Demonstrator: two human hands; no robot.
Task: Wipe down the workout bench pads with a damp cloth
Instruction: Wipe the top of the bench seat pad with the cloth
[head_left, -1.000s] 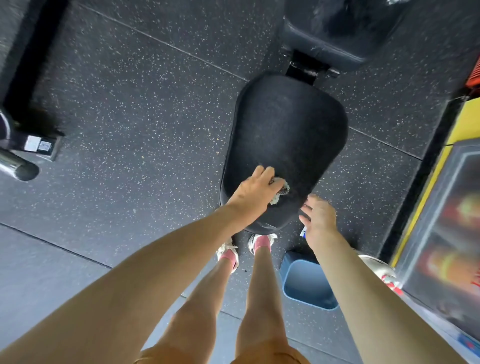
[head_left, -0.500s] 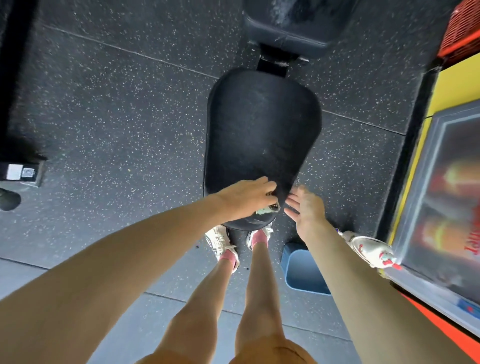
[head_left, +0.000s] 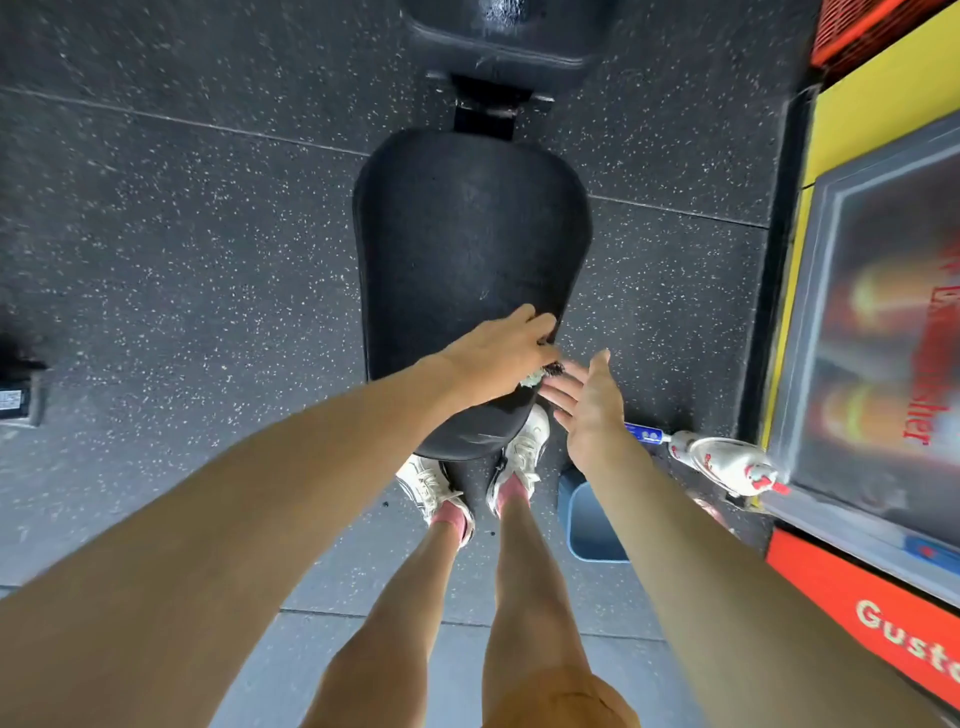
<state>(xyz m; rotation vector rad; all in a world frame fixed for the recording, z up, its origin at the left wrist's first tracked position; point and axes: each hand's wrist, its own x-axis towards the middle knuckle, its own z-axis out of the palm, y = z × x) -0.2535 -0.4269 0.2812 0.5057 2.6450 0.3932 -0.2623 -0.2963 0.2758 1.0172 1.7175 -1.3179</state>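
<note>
One slack grip could drop the cloth (head_left: 540, 375) off the right edge of the seat pad (head_left: 467, 249), where the left hand (head_left: 498, 353) curls round it while the right hand (head_left: 587, 400) hangs spread, empty, beside.

The floor (head_left: 182, 234) is laid with dark rubber tiles flecked with pale specks; seams are seen beyond and to the left of the left hand (head_left: 493, 353). Paler grey tiles (head_left: 608, 603) are laid nearer than both hands. Well right of the right hand (head_left: 592, 410), a yellow-framed cabinet (head_left: 857, 114) with a glass front (head_left: 883, 322) is placed, with a red panel (head_left: 857, 597) lettered in white below it. An orange crate (head_left: 872, 31) is set beyond the cabinet. A blue bin (head_left: 592, 525) is stood just nearer than the right hand. A black box (head_left: 15, 395) with a white label is seen far left.
</note>
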